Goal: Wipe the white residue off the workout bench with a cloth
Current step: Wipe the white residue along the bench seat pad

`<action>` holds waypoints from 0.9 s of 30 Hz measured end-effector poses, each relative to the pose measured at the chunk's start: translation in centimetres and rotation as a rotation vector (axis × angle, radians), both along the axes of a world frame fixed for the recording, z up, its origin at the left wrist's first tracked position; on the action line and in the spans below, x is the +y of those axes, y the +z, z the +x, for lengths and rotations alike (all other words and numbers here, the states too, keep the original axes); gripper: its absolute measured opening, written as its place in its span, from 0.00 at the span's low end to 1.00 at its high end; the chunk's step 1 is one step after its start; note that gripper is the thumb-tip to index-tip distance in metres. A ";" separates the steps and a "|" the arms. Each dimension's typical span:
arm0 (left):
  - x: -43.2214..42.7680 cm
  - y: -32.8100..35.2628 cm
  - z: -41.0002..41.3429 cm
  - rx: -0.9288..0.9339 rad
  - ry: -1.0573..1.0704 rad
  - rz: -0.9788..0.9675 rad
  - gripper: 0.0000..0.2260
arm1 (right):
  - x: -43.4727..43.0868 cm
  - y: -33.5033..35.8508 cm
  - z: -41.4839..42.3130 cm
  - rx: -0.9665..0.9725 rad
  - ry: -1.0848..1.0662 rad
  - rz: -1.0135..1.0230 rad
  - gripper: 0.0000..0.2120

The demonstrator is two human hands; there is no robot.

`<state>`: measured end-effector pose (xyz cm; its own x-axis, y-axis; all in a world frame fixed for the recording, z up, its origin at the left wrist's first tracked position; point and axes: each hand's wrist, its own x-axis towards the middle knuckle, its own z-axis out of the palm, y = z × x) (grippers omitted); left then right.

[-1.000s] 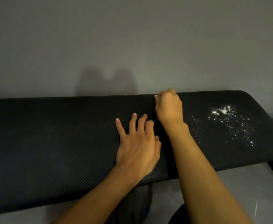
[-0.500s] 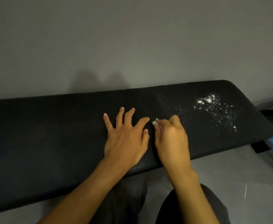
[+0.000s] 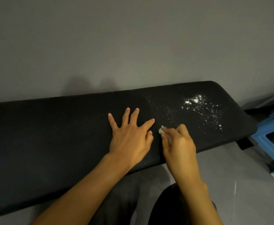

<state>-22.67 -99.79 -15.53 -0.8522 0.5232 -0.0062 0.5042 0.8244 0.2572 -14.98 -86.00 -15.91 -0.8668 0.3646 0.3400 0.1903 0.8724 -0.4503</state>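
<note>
The black padded workout bench (image 3: pixel 51 135) runs across the view, left to right. White powdery residue (image 3: pixel 201 109) is scattered over its right end, with thicker clumps at the far side. My left hand (image 3: pixel 131 135) lies flat on the bench's middle, fingers spread. Just to its right, my right hand (image 3: pixel 178 142) grips a small whitish wad of cloth (image 3: pixel 161 130), pressed to the bench near its front edge. Only the wad's tip shows past my fingers. The residue starts a little to the right of that hand.
A grey wall rises right behind the bench. A blue plastic stool (image 3: pixel 272 143) stands on the pale tiled floor (image 3: pixel 238 184) at the right, beside the bench's end. My dark-clothed knees (image 3: pixel 165 205) are below the bench's front edge.
My right hand pulled back with the cloth from the bench's far edge to the front, beside my left hand. The left hand stayed flat; the view shifted slightly.
</note>
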 end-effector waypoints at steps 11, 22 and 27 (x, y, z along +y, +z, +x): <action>0.1 -0.7 0.2 0.054 0.003 0.013 0.23 | 1.6 0.3 -0.7 -0.023 -0.037 0.023 0.10; 0.2 -0.6 0.3 0.077 0.009 0.031 0.23 | 1.7 0.5 -4.3 -0.051 -0.038 0.046 0.11; 0.2 -0.9 0.2 0.086 0.065 0.065 0.27 | 0.8 0.6 1.4 -0.036 0.093 -0.008 0.09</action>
